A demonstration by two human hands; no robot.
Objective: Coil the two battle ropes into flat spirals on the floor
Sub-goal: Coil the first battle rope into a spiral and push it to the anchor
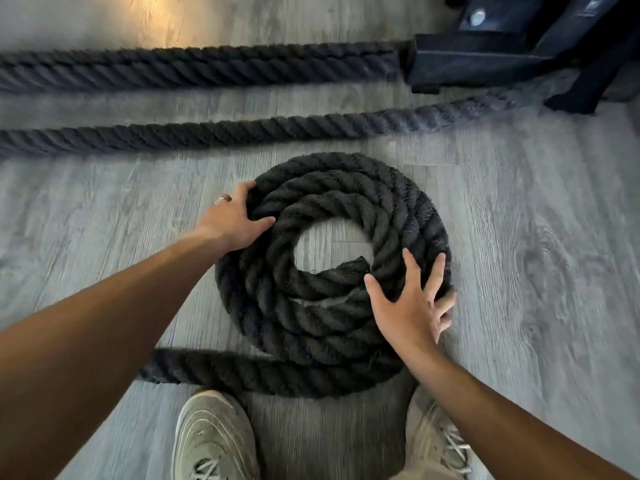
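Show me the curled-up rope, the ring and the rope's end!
coiled rope (346, 188): head view, top of the outer turn.
ring (223, 199): head view, on a left hand finger.
rope end (356, 264): head view, cut tip inside the coil.

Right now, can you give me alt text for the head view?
Both hands press flat on a partly wound black rope spiral on grey wood flooring: left hand at its left edge, right hand at its lower right. Its loose tail trails left above two shoes; straight rope lengths lie beyond.
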